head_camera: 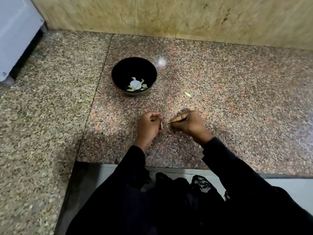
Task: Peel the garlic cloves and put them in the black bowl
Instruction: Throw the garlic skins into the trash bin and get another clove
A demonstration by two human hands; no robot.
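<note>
both hands curl at 6 o'clock over the granite bench (237,82): left hand (149,125) pinches a pale garlic clove (161,124), right hand (188,123) pinches something thin, likely skin, seemingly pulling apart; black bowl (134,76) with peeled cloves waits at 12 o'clock

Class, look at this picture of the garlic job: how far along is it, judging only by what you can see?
Done: several pale peeled cloves already lie in the black bowl. In hand: the left hand pinches a thin pale piece, probably skin or a clove, and the right hand is curled on something too small to identify. Left: one loose clove on the granite counter, right of the bowl.
</note>
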